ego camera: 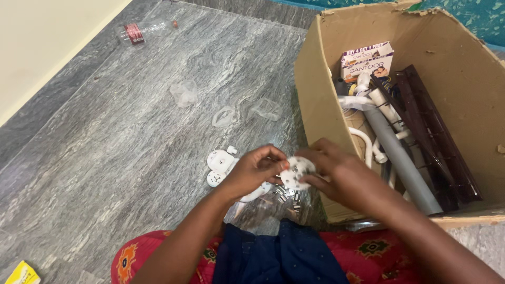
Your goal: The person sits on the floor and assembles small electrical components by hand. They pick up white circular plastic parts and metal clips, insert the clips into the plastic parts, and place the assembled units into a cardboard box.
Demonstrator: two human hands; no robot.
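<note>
Both hands — left (252,171), right (334,168) — grip closed on white round plate (296,172) between them.

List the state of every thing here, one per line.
White disc: held between both hands, off the floor.
Left hand: pinching the disc.
Right hand: gripping the disc.
Box: open, holding pipes.
Bottle: lying on its side.
White fittings: loose on the floor.
</note>
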